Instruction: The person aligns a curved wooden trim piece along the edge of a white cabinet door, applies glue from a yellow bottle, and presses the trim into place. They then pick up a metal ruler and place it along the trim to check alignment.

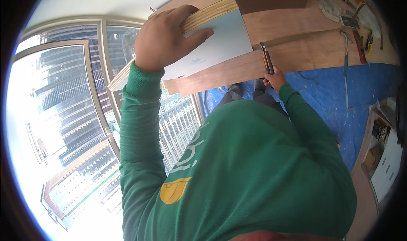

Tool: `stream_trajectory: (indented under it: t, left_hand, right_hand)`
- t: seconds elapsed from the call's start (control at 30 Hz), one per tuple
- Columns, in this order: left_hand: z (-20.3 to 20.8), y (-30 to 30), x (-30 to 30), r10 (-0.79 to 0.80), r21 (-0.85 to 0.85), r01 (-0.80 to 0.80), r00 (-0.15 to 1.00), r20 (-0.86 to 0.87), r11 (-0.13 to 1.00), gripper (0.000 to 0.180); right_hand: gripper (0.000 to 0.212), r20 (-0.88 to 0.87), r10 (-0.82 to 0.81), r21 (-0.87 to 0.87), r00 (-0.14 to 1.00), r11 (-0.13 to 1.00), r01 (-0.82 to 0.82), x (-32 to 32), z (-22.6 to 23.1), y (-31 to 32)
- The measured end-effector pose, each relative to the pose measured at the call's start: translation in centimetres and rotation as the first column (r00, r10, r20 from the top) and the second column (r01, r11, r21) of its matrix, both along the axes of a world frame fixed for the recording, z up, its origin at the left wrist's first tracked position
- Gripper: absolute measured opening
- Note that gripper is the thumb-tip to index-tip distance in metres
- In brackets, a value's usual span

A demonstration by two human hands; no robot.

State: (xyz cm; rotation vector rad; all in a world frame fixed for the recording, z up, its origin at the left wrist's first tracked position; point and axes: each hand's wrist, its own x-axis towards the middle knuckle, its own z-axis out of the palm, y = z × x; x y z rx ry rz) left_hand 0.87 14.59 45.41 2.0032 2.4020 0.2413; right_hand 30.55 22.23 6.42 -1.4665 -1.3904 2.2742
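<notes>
My left hand (163, 39) grips a thick plywood board (224, 37) with a pale, smooth face and layered raw edges. Its fingers wrap over the upper edge, and the thumb presses on the pale face. The board is tilted up on a wooden work surface (292, 56). In my right hand (276, 78) is a black and orange utility knife (267, 59), pointing away from me close to the board's right end. A long, thin brown strip (301, 37) runs along the work surface from that end toward the far right.
A hammer (346, 54), a red-handled tool (360, 46) and yellow-handled pliers (369, 44) lie on the right. Crumpled clear plastic (329, 7) sits behind them. Blue sheeting (322, 94) covers the floor. Tall windows (63, 114) stand at my left, and a cabinet (388, 160) at lower right.
</notes>
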Motion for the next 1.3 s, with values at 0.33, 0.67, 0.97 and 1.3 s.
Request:
stream_trajectory:
  t: [0.33,0.67,0.97,1.3]
  left_hand:
    - [-0.2,0.0,-0.2,-0.031,0.039,0.031,0.999,-0.012,0.999,0.05]
    - [-0.6,0.2,-0.2,-0.022,0.002,0.022,0.999,-0.025,1.0,0.06]
    - [-0.6,0.2,-0.5,-0.021,-0.011,0.021,1.0,-0.012,1.0,0.058]
    - [-0.5,0.1,-0.4,-0.004,0.005,0.004,1.0,-0.021,1.0,0.053]
  right_hand:
    - [0.025,0.05,0.06,0.035,0.997,0.997,-0.061,1.8,0.9,0.8]
    - [0.017,-0.046,0.037,-0.075,0.998,0.996,-0.041,1.8,0.8,0.6]
    - [0.04,-0.058,-0.011,-0.118,0.998,0.993,0.004,1.9,0.8,0.5]
    - [0.013,-0.054,0.026,-0.111,0.998,0.993,-0.032,1.8,0.9,0.2]
